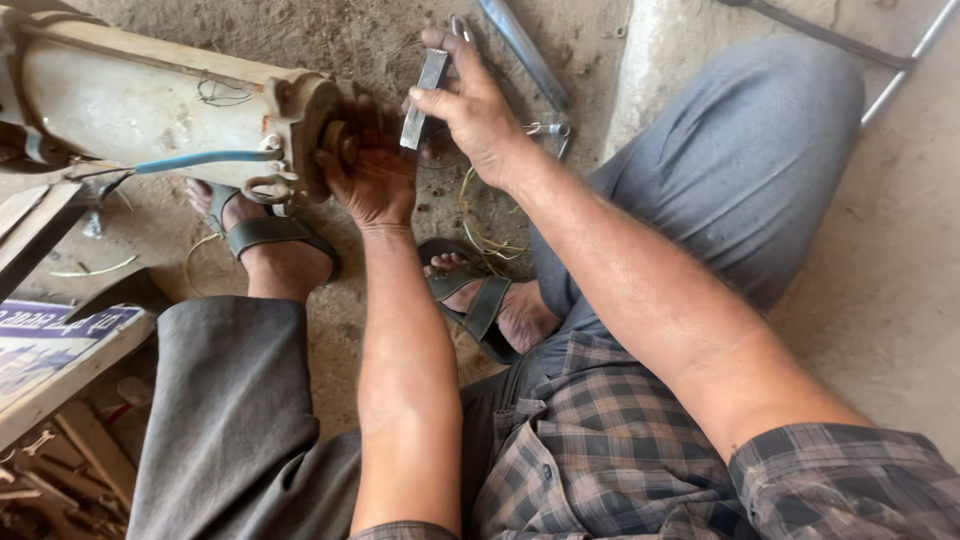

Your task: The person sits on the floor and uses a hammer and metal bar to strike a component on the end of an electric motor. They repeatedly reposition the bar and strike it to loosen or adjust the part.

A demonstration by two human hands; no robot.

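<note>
Head view, looking down past both forearms to the floor.

Left hand [372, 170]: dark with grime, fingers curled against the end face of a cream-coloured cylindrical motor housing [150, 100]. Fingertips sit on the round fitting [338, 140] at the centre of that end face; motion blur there, so I cannot tell whether the fingers are closed around it or only pressing on it.

Right hand [470, 100]: just beside the left hand, on its far right side, closed on a flat grey metal tool [425, 95]. Thumb lies over the tool's upper end, fingers wrap its middle; the lower end points down toward the left hand, close to it but apart.

Motor housing lies on its side, stretching away to the left of the left hand. A thin blue tube [205, 160] runs along its lower edge toward the end face.

Below the hands: two feet in dark strap sandals [275, 235] on a dusty concrete floor [350, 40], one under the housing end, the other under the right wrist. Loose yellowish wire [480, 225] lies between them.

Beyond the right hand: a long grey metal bar [525, 50] on the floor.

Nearest the camera: grey trousers and a plaid shirt hem [600, 440].
</note>
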